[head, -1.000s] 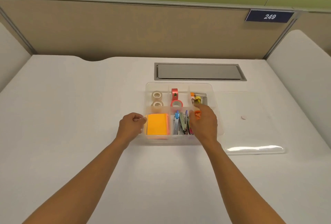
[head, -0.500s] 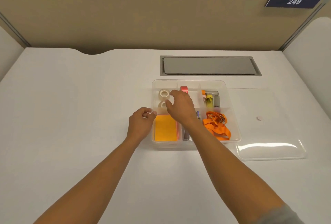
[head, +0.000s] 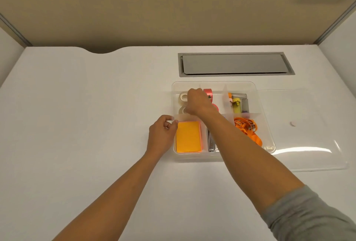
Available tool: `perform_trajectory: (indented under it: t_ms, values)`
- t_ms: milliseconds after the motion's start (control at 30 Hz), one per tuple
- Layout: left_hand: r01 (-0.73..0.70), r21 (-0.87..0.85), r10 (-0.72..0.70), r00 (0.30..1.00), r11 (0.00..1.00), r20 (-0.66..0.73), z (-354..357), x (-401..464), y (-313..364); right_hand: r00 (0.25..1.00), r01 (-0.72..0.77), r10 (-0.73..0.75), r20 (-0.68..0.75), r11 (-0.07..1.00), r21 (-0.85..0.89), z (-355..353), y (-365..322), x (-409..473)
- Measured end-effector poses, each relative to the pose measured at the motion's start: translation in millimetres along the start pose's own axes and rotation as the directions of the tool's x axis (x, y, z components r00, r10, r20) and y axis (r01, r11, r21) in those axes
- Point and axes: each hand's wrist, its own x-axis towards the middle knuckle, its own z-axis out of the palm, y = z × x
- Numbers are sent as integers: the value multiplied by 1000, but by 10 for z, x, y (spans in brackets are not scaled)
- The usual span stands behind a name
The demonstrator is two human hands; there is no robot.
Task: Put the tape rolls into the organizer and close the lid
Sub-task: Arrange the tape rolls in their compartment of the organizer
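Observation:
A clear organizer point(head: 213, 84) with several compartments sits on the white desk. Two white tape rolls lie in its back-left compartment, one point(head: 183, 97) behind the other point(head: 181, 110). A red tape roll point(head: 208, 93) stands upright in the back-middle compartment, with another red roll point(head: 217, 107) partly hidden under my wrist. My right hand point(head: 198, 103) hovers over the white rolls, fingers curled down at them, fingertips hidden. My left hand point(head: 163, 132) pinches the organizer's left wall. The clear lid point(head: 312, 144) lies flat to the right of the organizer.
Orange sticky notes point(head: 188, 139), metal tools point(head: 211, 142), an orange lanyard point(head: 247, 128) and small markers point(head: 237, 104) fill the other compartments. A grey cable hatch point(head: 235, 64) sits behind the organizer. Partition walls enclose the desk at the back and sides.
My right hand left the orange lanyard in the front-right compartment and moved back-left over the white tape rolls. The left hand stayed on the organizer's left wall. The camera moved closer.

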Motion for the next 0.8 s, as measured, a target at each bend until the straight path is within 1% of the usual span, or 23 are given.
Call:
perform_trajectory:
  t_ms: [200, 367, 633, 800]
  values:
    - [-14, 9, 14, 1000, 1000, -5, 3, -3, 0, 1000, 16, -16, 8, 999, -36, 39, -24, 23]
    - [-20, 12, 20, 1000, 1000, 0, -3, -11, 17, 1000, 12, -13, -18, 998, -69, 69, -45, 36]
    - [-18, 21, 18, 1000, 1000, 2, -7, -14, 45, 998, 4, -8, -60, 997, -72, 96, -44, 50]
    - [-15, 33, 14, 1000, 999, 4, -12, -14, 69, 999, 3, -7, -41, 996, -94, 97, -36, 77]
